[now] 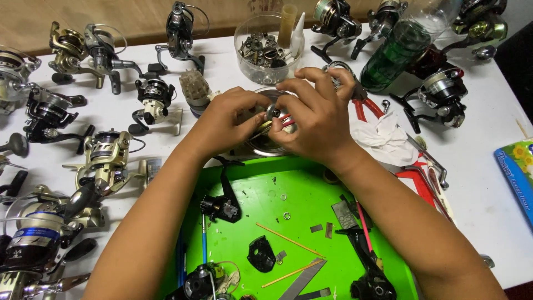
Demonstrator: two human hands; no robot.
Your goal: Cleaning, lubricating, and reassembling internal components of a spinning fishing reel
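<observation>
Both hands meet above the far edge of a green tray [311, 183]. My left hand [225, 119] grips the left side of a round silver reel spool [265, 145]. My right hand [313, 114] closes over the spool's top, fingers pinching near its small dark centre hub [276, 113]. Most of the spool is hidden under the fingers. On the tray lie black reel parts [222, 205], small washers [286, 215], thin wooden sticks [283, 238] and flat metal strips [302, 280].
Several spinning reels [105, 155] crowd the white table's left side and back edge. A clear tub of metal parts [265, 53] stands behind the hands. Red-handled pliers [363, 103], a white rag [386, 139], a green bottle [397, 53] and a blue packet [516, 172] lie to the right.
</observation>
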